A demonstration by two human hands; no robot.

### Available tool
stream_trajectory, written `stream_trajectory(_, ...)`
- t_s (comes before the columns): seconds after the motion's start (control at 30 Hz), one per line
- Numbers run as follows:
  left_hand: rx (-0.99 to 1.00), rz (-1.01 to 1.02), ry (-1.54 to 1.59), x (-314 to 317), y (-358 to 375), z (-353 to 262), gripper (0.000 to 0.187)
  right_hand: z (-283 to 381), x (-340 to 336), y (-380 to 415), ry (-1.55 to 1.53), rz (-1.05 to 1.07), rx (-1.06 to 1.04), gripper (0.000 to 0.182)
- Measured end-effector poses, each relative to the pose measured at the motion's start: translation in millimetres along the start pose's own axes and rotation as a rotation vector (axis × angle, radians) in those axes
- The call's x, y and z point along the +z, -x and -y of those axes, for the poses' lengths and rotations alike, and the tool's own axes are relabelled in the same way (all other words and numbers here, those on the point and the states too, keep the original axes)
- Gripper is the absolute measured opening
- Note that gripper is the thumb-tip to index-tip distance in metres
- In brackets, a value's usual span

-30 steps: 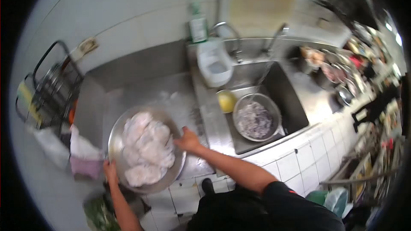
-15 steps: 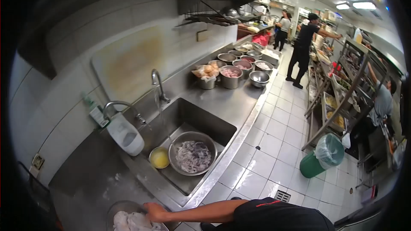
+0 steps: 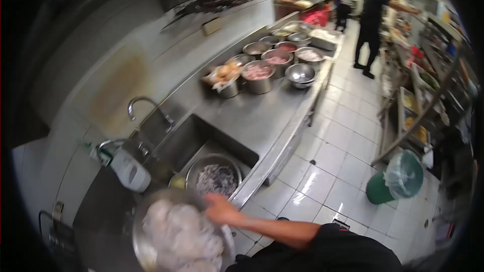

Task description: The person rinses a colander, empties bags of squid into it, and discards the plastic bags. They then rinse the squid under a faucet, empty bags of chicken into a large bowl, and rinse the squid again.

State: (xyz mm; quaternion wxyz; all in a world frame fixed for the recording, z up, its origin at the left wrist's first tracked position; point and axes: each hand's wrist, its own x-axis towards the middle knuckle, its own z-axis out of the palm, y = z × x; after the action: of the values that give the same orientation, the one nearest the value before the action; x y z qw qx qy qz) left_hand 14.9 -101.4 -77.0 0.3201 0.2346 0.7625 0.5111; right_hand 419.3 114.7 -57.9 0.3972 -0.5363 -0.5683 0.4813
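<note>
My right hand (image 3: 222,210) grips the right rim of a large metal bowl (image 3: 138,226), fingers closed on its edge. Pale, whitish pieces of raw food (image 3: 181,231) fill the bowl; motion blur hides their exact kind. My left hand is out of sight. The bowl is held up in front of the sink (image 3: 247,153), hiding part of its near side. Inside the sink sits another metal bowl (image 3: 239,171) with shredded purple-and-white food (image 3: 217,179). Beside it, a small yellow-filled container (image 3: 177,181) is partly covered by the raised bowl.
Two curved faucets (image 3: 143,99) rise behind the sink, near a white plastic jug (image 3: 130,171). Several metal pots (image 3: 258,83) of food and an egg-filled pot (image 3: 229,89) stand on the counter. A green bin (image 3: 380,191) is on the tiled floor; a person (image 3: 372,25) stands beyond.
The bowl of pale food has come up from the counter at the bottom edge towards the sink, with my right hand on its rim. My view has turned and shifted.
</note>
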Motion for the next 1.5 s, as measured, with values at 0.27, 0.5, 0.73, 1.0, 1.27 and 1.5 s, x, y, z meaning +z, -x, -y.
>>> stream_trajectory(0.27,0.082,0.260,0.012,294,25,-68,0.024,-59,-230,-13,-0.067,-0.396,0.151,0.012)
stream_trajectory(0.5,0.221,0.453,-0.027,489,-32,-107,0.019,-126,-350,-90,-0.182,-0.610,0.095,0.008)
stream_trajectory(0.73,0.403,0.569,-0.270,494,-8,-132,0.025,-151,-389,-130,-0.297,-0.644,0.121,0.013)
stream_trajectory(1.0,0.298,0.325,-0.197,330,-73,-80,0.016,-156,-355,-100,0.043,-0.950,0.156,0.037)
stream_trajectory(1.27,0.317,0.123,-0.303,216,-78,-13,0.014,61,-130,-111,0.239,-0.652,-0.510,0.026)
stream_trajectory(1.5,0.470,0.149,-0.497,208,-60,-17,0.014,193,43,-304,0.832,-0.516,-1.455,0.027)
